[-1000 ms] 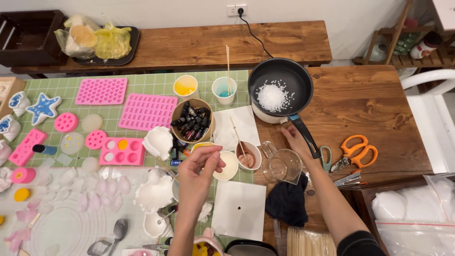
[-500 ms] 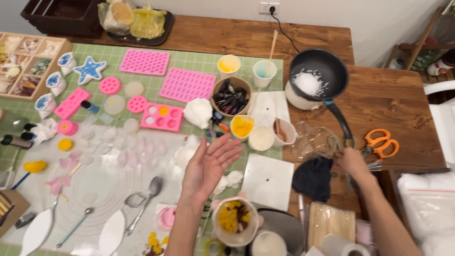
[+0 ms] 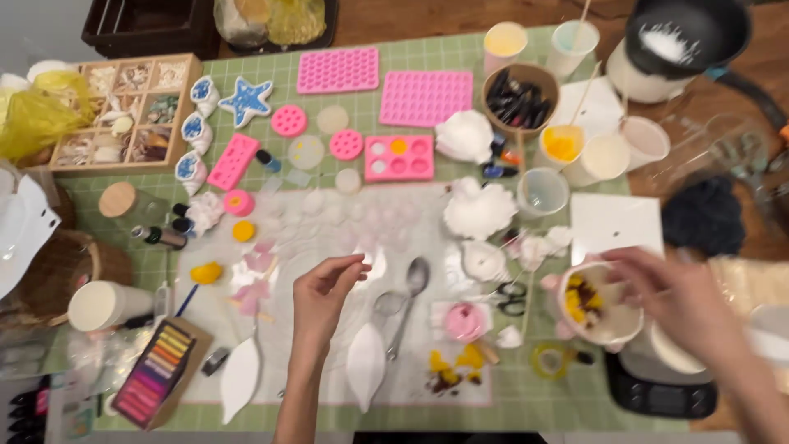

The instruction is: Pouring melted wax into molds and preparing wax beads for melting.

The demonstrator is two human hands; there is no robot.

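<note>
Head view, looking straight down: my left hand hangs above the white mat, thumb and fingertips pinched together; whether anything small sits between them I cannot tell. My right hand is blurred, fingers curled loosely at the rim of the cream bowl; I cannot tell if it grips the rim or only touches it.

That cream bowl is my landmark. Inside it lie yellow and dark dried petals. It rests at the edge of the black scale, just right of and below it. Left of the bowl lie small black scissors, then a pink round mould, and farther left the metal spoon close to my left hand. Below-left of the bowl, loose yellow and brown petals lie scattered on the mat.

Above the bowl lies a white square sheet, with a dark cloth to its right. Farther above stand a clear empty cup, a cup of yellow liquid, a white cup, and a brown tub of dark little bottles. The black pot, holding white flakes, is up at the far right.

Well left of the bowl, across the counter, are pink silicone moulds, a wooden compartment box of shells and a tray of coloured pastels.
</note>
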